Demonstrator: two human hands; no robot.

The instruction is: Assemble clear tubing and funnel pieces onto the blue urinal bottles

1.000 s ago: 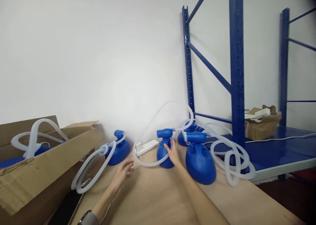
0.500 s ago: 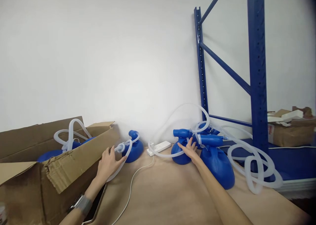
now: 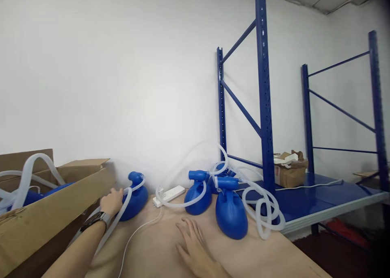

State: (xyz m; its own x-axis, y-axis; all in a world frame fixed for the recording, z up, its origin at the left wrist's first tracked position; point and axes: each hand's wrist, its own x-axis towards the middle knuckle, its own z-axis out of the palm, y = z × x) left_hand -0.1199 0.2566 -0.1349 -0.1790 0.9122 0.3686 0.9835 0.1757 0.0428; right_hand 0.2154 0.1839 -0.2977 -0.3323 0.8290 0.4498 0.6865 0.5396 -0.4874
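My left hand (image 3: 112, 201) is closed at the edge of the cardboard box, around a whitish translucent tube (image 3: 124, 207); its fingertips are partly hidden. This tube runs to the neck of a blue plastic urinal bottle (image 3: 135, 200) standing just right of the hand. Above the table (image 3: 155, 253), my right hand (image 3: 193, 245) has its fingers spread and holds nothing. Beyond it are a second blue urinal bottle (image 3: 198, 198) and, to the right, a larger-looking one (image 3: 231, 217), both with tubing attached. Another blue bottle is partly hidden behind them.
An open cardboard box (image 3: 57, 213) at left contains blue bottles and looped tubing. A white power strip (image 3: 169, 196) with a cable lies near the wall. Coiled tubing (image 3: 268, 213) rests at the table's right side. Blue shelving (image 3: 265, 107) carries a second box (image 3: 291, 174).
The view has turned right and tilted. My right hand has left the middle bottle and come back over the table. My left hand has closed around the tubing beside the left bottle.
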